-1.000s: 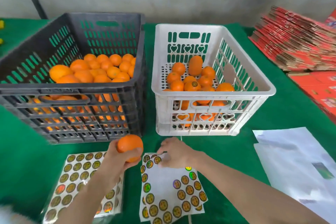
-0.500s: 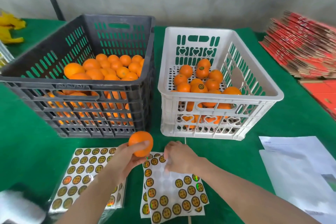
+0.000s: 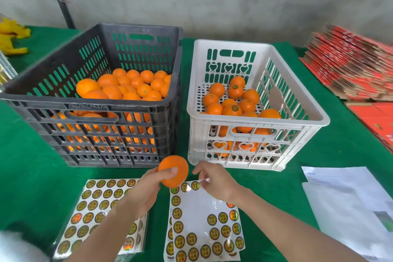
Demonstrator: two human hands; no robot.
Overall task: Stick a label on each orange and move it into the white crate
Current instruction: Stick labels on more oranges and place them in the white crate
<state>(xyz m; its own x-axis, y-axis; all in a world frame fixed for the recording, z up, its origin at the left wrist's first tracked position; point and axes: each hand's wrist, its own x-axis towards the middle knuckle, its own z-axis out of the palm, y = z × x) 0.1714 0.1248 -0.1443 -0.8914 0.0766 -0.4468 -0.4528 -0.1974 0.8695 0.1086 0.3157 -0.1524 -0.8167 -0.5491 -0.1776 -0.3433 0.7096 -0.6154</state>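
On the near green tabletop (image 3: 32,176), the right hand (image 3: 214,181) pinched the far edge of a partly used label sheet (image 3: 197,208). Just left of it, the left hand (image 3: 146,189) gripped an orange (image 3: 173,170) above the sheet's far-left corner. Farther back stood the white crate (image 3: 255,121), holding labelled oranges (image 3: 231,109), right of a dark crate (image 3: 95,108).

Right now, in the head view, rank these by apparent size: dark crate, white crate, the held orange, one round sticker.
1. dark crate
2. white crate
3. orange, though nearness to the camera enlarges it
4. round sticker
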